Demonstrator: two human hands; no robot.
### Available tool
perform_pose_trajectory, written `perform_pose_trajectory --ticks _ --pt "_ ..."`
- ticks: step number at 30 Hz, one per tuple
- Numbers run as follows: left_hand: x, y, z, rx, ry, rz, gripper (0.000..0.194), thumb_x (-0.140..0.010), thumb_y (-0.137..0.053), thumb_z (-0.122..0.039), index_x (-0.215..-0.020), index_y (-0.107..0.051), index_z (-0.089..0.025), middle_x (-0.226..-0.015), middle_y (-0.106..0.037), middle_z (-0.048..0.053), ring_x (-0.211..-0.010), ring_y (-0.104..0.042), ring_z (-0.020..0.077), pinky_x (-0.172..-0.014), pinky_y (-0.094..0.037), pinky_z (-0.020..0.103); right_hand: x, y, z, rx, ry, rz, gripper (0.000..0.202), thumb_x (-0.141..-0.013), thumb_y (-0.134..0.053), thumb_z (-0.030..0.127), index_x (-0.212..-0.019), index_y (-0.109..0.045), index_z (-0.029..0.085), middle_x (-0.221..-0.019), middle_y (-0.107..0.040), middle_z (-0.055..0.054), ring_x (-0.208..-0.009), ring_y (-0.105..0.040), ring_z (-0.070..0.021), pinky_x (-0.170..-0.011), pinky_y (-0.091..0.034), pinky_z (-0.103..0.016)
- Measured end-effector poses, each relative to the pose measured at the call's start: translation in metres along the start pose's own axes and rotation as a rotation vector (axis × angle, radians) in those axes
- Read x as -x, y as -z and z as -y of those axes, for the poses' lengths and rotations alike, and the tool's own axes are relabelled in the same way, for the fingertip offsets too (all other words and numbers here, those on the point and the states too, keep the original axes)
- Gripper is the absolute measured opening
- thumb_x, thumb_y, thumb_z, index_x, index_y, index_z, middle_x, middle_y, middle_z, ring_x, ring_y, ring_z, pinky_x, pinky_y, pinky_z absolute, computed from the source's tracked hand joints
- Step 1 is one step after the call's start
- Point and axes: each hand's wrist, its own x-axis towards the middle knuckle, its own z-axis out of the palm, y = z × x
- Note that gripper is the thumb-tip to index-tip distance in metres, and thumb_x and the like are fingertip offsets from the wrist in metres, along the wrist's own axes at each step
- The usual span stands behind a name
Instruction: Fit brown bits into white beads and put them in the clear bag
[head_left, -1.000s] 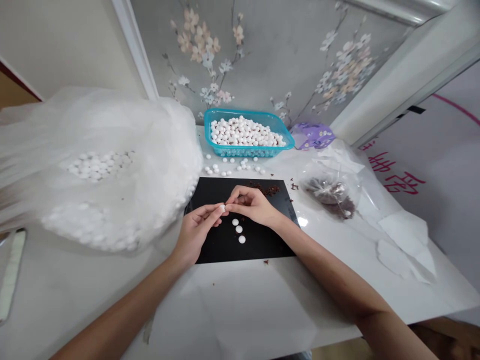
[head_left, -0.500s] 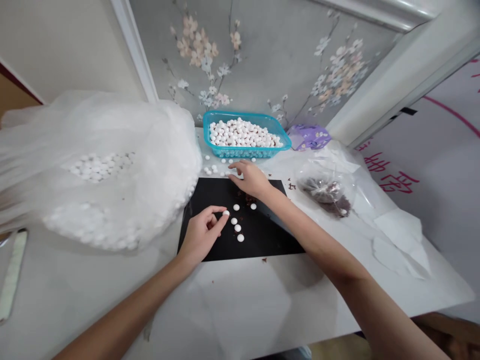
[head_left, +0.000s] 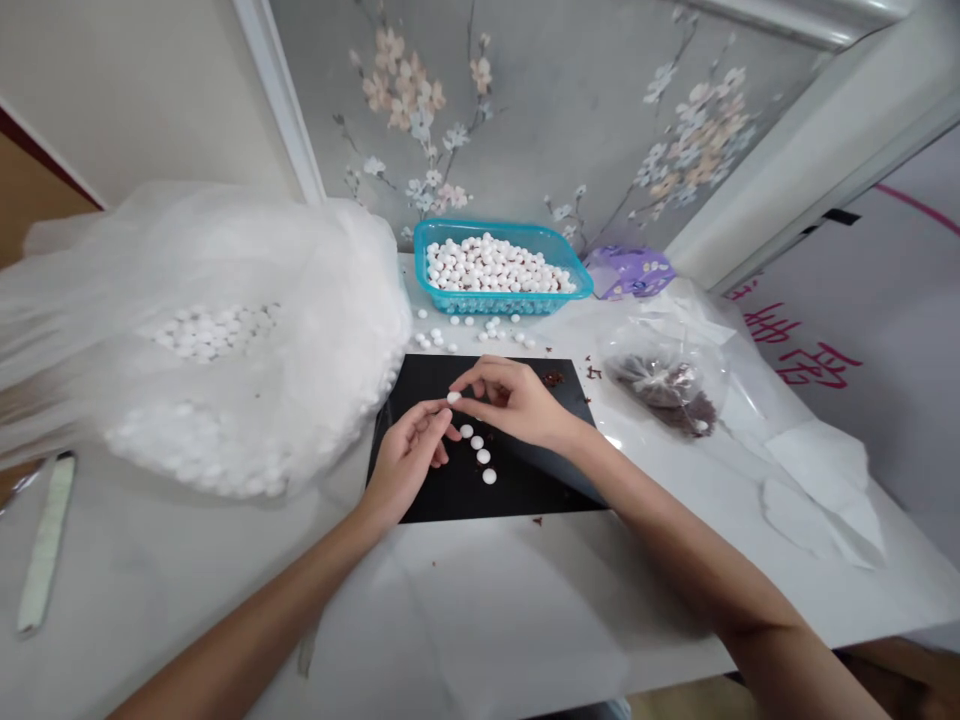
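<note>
In the middle, my right hand (head_left: 517, 400) pinches a small white round piece (head_left: 454, 397) between thumb and forefinger. My left hand (head_left: 405, 455) meets it from the left, its thumb and forefinger closed at the near edge of the same piece. Both hands are just over a black mat (head_left: 540, 485). On the mat a short slanting row of similar white pieces (head_left: 483, 456) lies below my right hand; another is partly hidden under its fingers. Dark reddish-brown bits (head_left: 553, 379) lie on the mat behind my right hand.
A blue plastic container (head_left: 510, 300) heaped with white pieces stands at the back, loose ones (head_left: 491, 328) before it. A large translucent bag (head_left: 315, 400) of white pieces fills the left. To the right are a purple packet (head_left: 630, 272), a clear bag (head_left: 667, 385) with brown material and white paper (head_left: 817, 470).
My right hand has come back from the loose pieces to meet my left. The piece my left hand held now appears to lie at the top of the row. The view has shifted slightly.
</note>
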Motion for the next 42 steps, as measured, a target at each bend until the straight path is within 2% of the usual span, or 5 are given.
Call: perform_pose_trajectory --ticks 7,13,21,33,42 --pt "-0.001 0.0 -0.003 0.01 0.005 0.024 0.022 -0.077 -0.059 -0.039 -0.082 -0.065 -0.018 -0.071 -0.062 -0.001 -0.058 -0.052 0.0084 -0.057 -0.044 0.019 0.018 0.0 0.009 -0.014 0.066 0.052 0.016 -0.081 -0.058 0.026 -0.095 -0.064 0.019 -0.075 -0.048 0.001 -0.052 -0.037 -0.0059 -0.049 -0.033 -0.019" --pt "-0.002 0.0 -0.003 0.059 0.05 -0.069 0.027 -0.072 -0.064 -0.04 -0.086 -0.063 -0.017 -0.076 -0.063 0.001 -0.062 -0.055 0.0101 -0.057 -0.046 0.021 0.035 0.008 0.0 0.06 -0.079 0.007 0.013 -0.076 -0.063 0.024 -0.087 -0.063 0.017 -0.07 -0.047 0.003 -0.047 -0.033 -0.0049 -0.046 -0.032 -0.02" --pt "-0.003 0.0 0.0 0.072 0.036 -0.063 0.032 -0.069 -0.066 -0.039 -0.093 -0.064 -0.018 -0.081 -0.064 0.002 -0.063 -0.055 0.0102 -0.061 -0.048 0.023 0.047 0.003 -0.012 0.218 -0.138 0.144 0.01 -0.08 -0.056 0.014 -0.073 -0.062 0.017 -0.061 -0.045 0.003 -0.056 -0.044 -0.0083 -0.053 -0.032 -0.021" --pt "-0.003 0.0 -0.002 0.073 0.034 -0.066 0.029 -0.07 -0.065 -0.04 -0.089 -0.066 -0.018 -0.076 -0.067 0.002 -0.057 -0.053 0.0092 -0.058 -0.047 0.023 0.024 -0.008 0.012 -0.351 -0.182 0.042 0.013 -0.086 -0.046 0.026 -0.077 -0.051 0.017 -0.07 -0.049 0.002 -0.056 -0.042 -0.0078 -0.05 -0.034 -0.02" --pt "-0.002 0.0 0.0 0.079 0.029 -0.097 0.025 -0.068 -0.068 -0.038 -0.084 -0.068 -0.019 -0.069 -0.062 -0.001 -0.057 -0.05 0.008 -0.056 -0.045 0.02 0.025 -0.018 0.007 -0.367 -0.206 0.032 0.016 -0.084 -0.049 0.031 -0.076 -0.051 0.017 -0.065 -0.046 0.003 -0.051 -0.038 -0.0065 -0.045 -0.031 -0.019"
